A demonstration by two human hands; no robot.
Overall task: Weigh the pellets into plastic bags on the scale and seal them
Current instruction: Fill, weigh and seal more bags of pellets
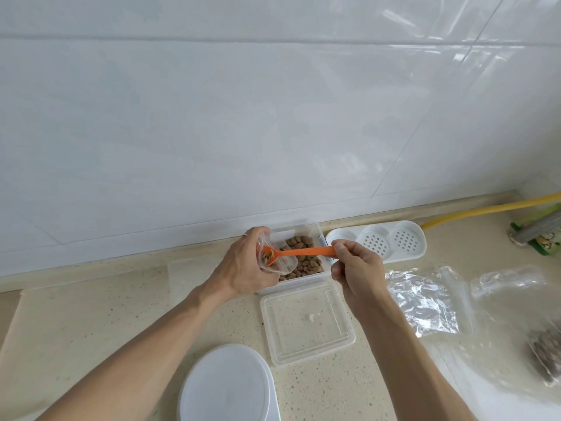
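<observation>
A clear square container [315,230] of brown pellets [306,262] stands against the wall. My left hand [246,265] holds a small clear plastic bag [280,265] open over the container. My right hand [356,268] grips the handle of an orange spoon [303,252], whose bowl carries pellets into the bag's mouth. The white round scale [227,387] sits at the near edge, below my left forearm, with nothing on it.
The container's clear lid [306,323] lies just in front of it. A white perforated tray [376,244] sits to the right, a yellow hose [485,211] behind it. Empty plastic bags [425,299] and a bag holding pellets [543,357] lie at right.
</observation>
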